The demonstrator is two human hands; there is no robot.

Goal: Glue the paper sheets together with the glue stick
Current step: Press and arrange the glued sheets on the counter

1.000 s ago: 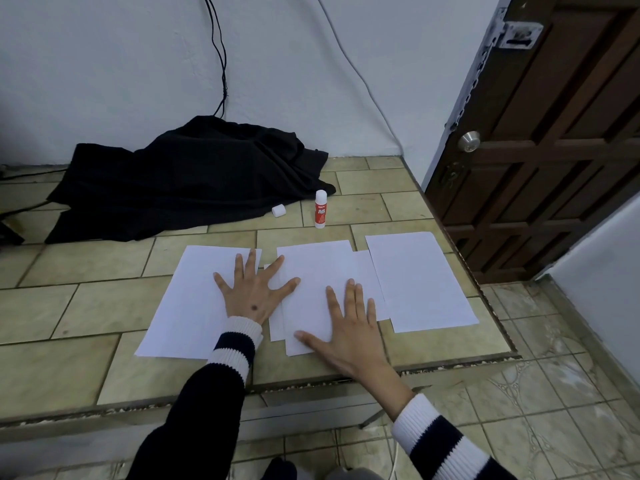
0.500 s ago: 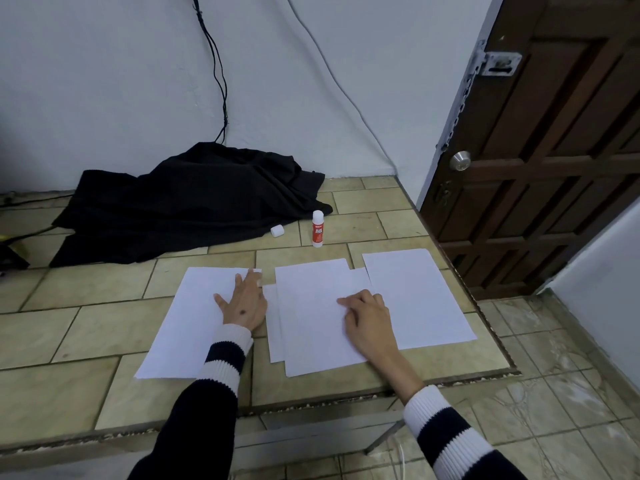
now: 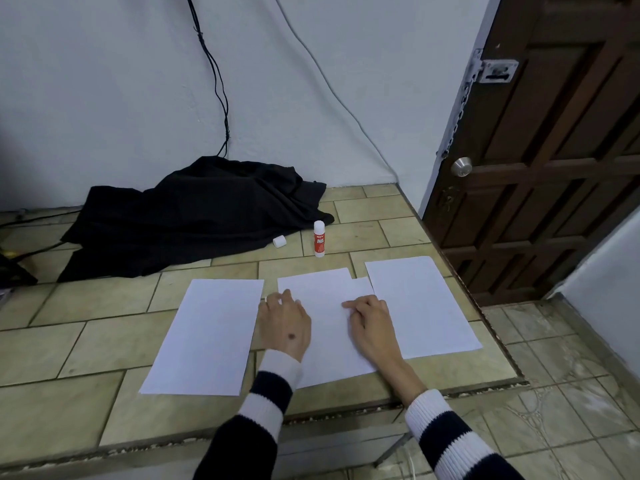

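Three groups of white paper lie on the tiled tabletop (image 3: 86, 344): a single left sheet (image 3: 207, 334), a middle stack of overlapping sheets (image 3: 329, 292) and a right sheet (image 3: 422, 306). My left hand (image 3: 285, 323) rests at the middle stack's left edge, fingers bent, fingertips on the paper. My right hand (image 3: 372, 323) presses its bent fingertips onto the middle stack's right part. Neither hand grips anything. The red-and-white glue stick (image 3: 319, 239) stands upright behind the sheets, uncapped, with its white cap (image 3: 279, 241) lying to its left.
A crumpled black cloth (image 3: 194, 216) covers the back of the table against the white wall, with cables (image 3: 214, 81) hanging above it. The table's right edge (image 3: 485, 323) drops to a tiled floor beside a brown wooden door (image 3: 554, 168).
Both hands went from flat with spread fingers to bent fingers and slid away from me up the middle stack. The view tilted up, showing more wall.
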